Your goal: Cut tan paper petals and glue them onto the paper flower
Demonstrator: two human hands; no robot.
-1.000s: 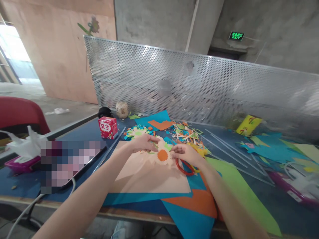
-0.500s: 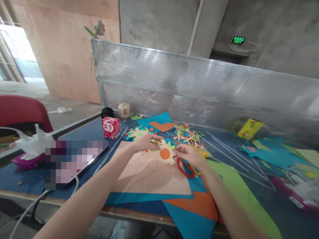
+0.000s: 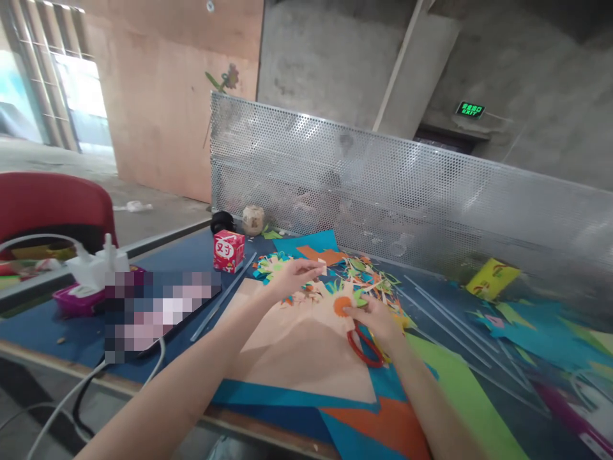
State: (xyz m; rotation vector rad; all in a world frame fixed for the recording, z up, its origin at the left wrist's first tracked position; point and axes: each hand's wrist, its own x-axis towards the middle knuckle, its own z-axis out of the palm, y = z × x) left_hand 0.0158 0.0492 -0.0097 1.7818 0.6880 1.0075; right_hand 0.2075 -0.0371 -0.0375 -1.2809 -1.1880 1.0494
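A paper flower with pale petals and an orange round centre [image 3: 341,305] lies on a peach paper sheet [image 3: 297,351] on the blue table. My right hand [image 3: 376,319] rests at the flower's right edge, fingers pinched on it. My left hand [image 3: 294,276] is raised a little above the table, thumb and forefinger pinching a small pale paper piece [image 3: 322,269]. Red-handled scissors [image 3: 364,348] lie just under my right wrist.
A red carton [image 3: 228,251], a small jar [image 3: 252,219] and a black object stand at the back left. Paper scraps [image 3: 368,271], clear rods [image 3: 445,313], teal, orange and green sheets cover the table. A perforated metal screen [image 3: 407,191] stands behind. A red chair [image 3: 52,204] is left.
My left hand has lifted off the flower with a small pale piece pinched in its fingers. The camera has turned left, so everything sits further right in view.
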